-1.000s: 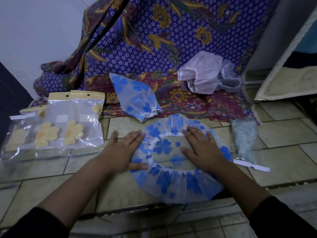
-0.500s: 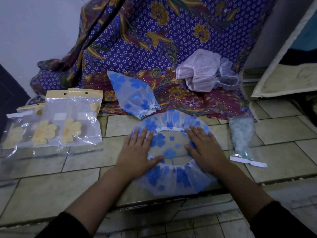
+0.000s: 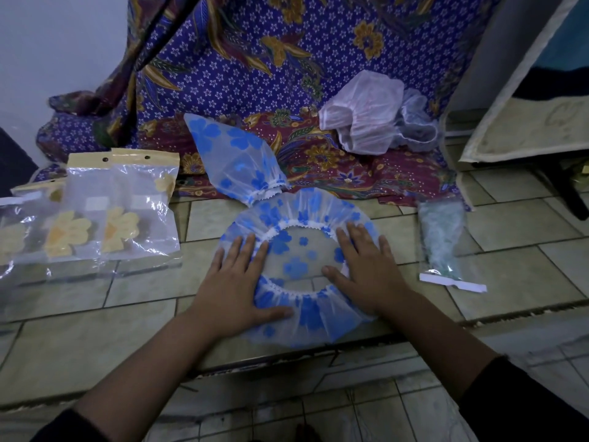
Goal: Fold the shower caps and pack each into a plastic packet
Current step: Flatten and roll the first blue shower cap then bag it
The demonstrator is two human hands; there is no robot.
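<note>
A clear shower cap with blue flowers [image 3: 298,266] lies spread flat on the tiled floor, its white elastic ring facing up. My left hand [image 3: 237,282] presses flat on its left rim, fingers apart. My right hand [image 3: 366,266] presses flat on its right rim. A second blue-flowered cap [image 3: 234,161], folded to a cone, lies just behind. Plastic packets with yellow flowers [image 3: 121,208] lie at the left. A packet holding a green cap [image 3: 441,240] lies at the right.
Crumpled white and clear caps [image 3: 373,119] rest on a purple and red batik cloth [image 3: 287,74] at the back. A raised tile step edge [image 3: 287,355] runs just below the cap. A cream-edged board [image 3: 516,122] leans at the right.
Both hands have slid outward on the cap, the left one toward its lower left rim, flattening it. The ring opening is wider now.
</note>
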